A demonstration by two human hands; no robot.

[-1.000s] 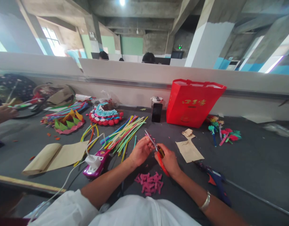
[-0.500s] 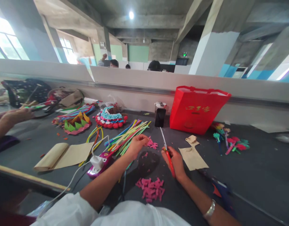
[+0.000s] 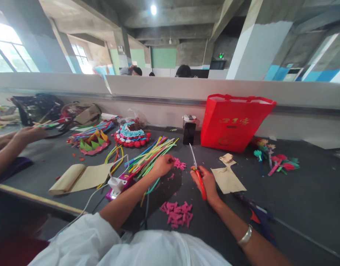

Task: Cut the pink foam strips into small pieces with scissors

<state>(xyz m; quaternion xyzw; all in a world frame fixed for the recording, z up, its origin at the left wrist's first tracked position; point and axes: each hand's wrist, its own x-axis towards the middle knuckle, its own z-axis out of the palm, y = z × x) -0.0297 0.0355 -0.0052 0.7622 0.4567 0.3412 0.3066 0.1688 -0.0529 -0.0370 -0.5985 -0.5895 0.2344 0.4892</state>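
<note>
My left hand [image 3: 163,166] is at the left edge of a small pile of pink pieces [image 3: 180,164], its fingers bent and close together. The fingertips point away from me, so whatever they pinch is hidden. My right hand [image 3: 208,181] is wrapped round the red handles of a pair of scissors [image 3: 201,183]. The blades point away from me toward a dark phone [image 3: 189,133] and look nearly closed. Nearer to my body lies a larger heap of short pink pieces [image 3: 177,214]. A few pink scraps lie between the two piles.
Colourful pipe cleaners [image 3: 153,157] lie left of my hand, beside a purple power strip [image 3: 125,183] with a white cable. A red bag [image 3: 236,123], brown paper [image 3: 227,180] and fuzzy flowers [image 3: 283,162] are at right. A co-worker's hands [image 3: 30,135] are at far left.
The camera view has shifted slightly. My left fingers have bent down at the small pink pile. My right hand keeps the scissors in about the same place.
</note>
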